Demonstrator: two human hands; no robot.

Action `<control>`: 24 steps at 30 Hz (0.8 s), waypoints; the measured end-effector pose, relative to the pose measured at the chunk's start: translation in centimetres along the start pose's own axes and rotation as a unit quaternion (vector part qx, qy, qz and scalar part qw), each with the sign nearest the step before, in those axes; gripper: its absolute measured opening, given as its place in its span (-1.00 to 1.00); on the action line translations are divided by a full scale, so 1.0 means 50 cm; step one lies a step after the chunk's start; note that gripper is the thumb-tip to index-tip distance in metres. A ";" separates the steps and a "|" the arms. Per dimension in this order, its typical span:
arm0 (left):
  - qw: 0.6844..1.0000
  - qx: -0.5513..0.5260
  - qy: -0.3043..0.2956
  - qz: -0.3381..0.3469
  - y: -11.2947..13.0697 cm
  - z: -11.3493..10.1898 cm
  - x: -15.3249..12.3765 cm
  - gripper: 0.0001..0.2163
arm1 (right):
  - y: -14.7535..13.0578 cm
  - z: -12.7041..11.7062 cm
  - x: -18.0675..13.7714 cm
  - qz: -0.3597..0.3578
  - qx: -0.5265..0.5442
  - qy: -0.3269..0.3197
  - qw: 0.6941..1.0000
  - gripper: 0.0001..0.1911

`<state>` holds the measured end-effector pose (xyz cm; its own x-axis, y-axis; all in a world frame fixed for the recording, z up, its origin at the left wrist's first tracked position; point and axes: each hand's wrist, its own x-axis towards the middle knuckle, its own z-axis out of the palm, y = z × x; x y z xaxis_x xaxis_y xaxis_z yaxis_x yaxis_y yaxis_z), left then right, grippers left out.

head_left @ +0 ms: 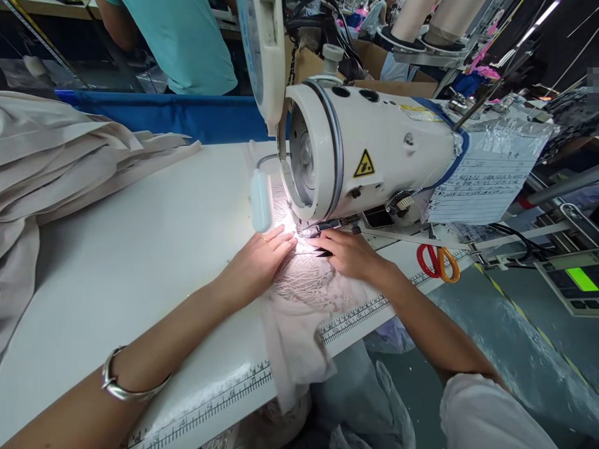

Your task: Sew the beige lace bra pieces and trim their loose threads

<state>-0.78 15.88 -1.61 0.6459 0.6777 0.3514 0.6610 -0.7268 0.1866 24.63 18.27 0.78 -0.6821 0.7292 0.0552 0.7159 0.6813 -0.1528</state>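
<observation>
Overhanging edge (pixel 243 414), fabric (pixel 302 284) under L hand (pixel 255 262), R hand (pixel 353 254), room L

The left hand (pixel 259 262) and right hand (pixel 350 254) rested on pink lace (pixel 306 282) by the sewing machine (pixel 388 146), near the tabletop's (pixel 140 249) ruler-marked front edge.

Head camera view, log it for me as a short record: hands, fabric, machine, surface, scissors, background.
Left hand: flat on the fabric, fingers extended
Right hand: on the same fabric; dark pointed tips show by its fingers, tool unclear
Fabric: pale pink lace fabric, brightly lit between the hands
Machine: white rounded sewing machine
Surface: glossy white table, ruler markings along its near edge; layered pale beige cloth at left
Scissors: red-and-orange-handled scissors by that edge
Background: person in turquoise top
</observation>
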 end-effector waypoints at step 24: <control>0.992 -0.122 0.007 -0.022 0.072 -0.012 0.015 -0.70 | 0.020 0.019 -0.004 -0.142 0.045 0.169 0.974 -0.65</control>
<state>1.83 13.72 -0.11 0.6125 0.7084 0.3507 0.5747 -0.7037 0.4177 25.36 18.75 -0.32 -0.7518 0.5022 0.4273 0.4788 0.8613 -0.1699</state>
